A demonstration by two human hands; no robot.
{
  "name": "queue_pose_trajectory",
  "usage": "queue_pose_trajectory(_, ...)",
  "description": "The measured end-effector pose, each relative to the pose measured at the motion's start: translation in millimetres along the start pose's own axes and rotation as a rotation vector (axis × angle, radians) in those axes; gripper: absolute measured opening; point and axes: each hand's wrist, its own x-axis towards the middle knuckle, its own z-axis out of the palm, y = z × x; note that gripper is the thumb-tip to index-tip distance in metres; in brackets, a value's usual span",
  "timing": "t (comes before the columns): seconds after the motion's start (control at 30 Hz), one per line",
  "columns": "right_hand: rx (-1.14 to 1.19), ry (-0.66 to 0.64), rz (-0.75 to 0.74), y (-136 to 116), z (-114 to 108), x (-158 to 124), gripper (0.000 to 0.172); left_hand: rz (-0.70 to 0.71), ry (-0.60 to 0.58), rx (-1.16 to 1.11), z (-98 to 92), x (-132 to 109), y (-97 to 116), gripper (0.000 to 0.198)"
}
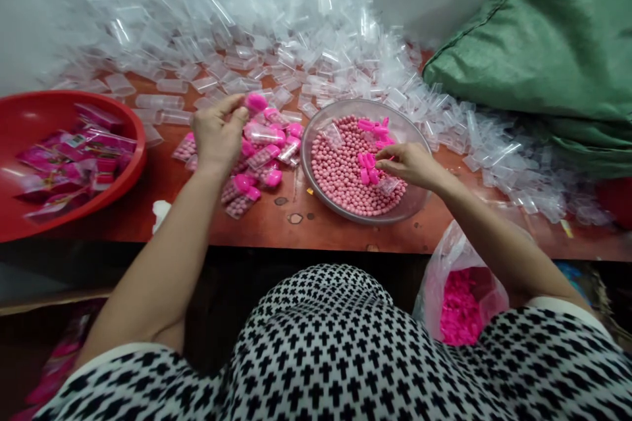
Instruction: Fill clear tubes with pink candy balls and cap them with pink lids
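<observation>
Two spots of action on the red-brown table (340, 237): over by the left, the left hand (217, 131) is up above the pile of filled tubes (264, 136), thumb and fingertips pinching a rounded pink cap (255, 102); whether a tube hangs beneath it I can't tell from here. Between the middle of the table and its near edge sits the see-through bowl (345, 110), well stocked with pink beads (336, 177), and the right hand (412, 164) reaches in over its right rim, fingers bent right at the bright pink pieces (368, 172) lying on the beads. Are they grasping one or just touching? Can't call it; the tips cover the contact. So the step in hand looks like a double one: left end placing or steadying a capped tube at the pile, right end going for the next pink piece. The next move, I'd judge, calls for a light pinch on a single piece, without dragging beads over the rim, while the left fingers let go cleanly so the pile doesn't slide toward the near edge. Supplies are handy: a great heap of see-through tubes (222, 33) along the far edge, the red basin (135, 174) of packets at the left end, and a plastic bag (437, 270) of more pink pieces below the near edge, toward the right.
</observation>
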Motion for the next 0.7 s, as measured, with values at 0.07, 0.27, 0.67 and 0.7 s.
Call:
queue_pose_trajectory(0.07,-0.061,-0.004,-0.003,-5.6,5.5,5.0,0.016,-0.034,0.092,0.103,-1.6,-0.3,-12.0,0.065)
queue_pose_trajectory(0.27,-0.119,0.124,-0.031,-33.6,31.9,58.7,0.021,0.094,0.028,0.077,34.0,-23.0,32.2,0.037)
queue_pose_trajectory(0.67,-0.615,0.005,-0.177,-29.4,18.8,81.8,0.024,0.105,-0.149,0.038,57.4,-49.1,71.5,0.033)
queue_pose_trajectory(0.7,-0.758,-0.027,-0.206,-30.9,18.0,78.9,0.029,0.105,-0.15,0.036,59.3,-50.2,71.2,0.033)
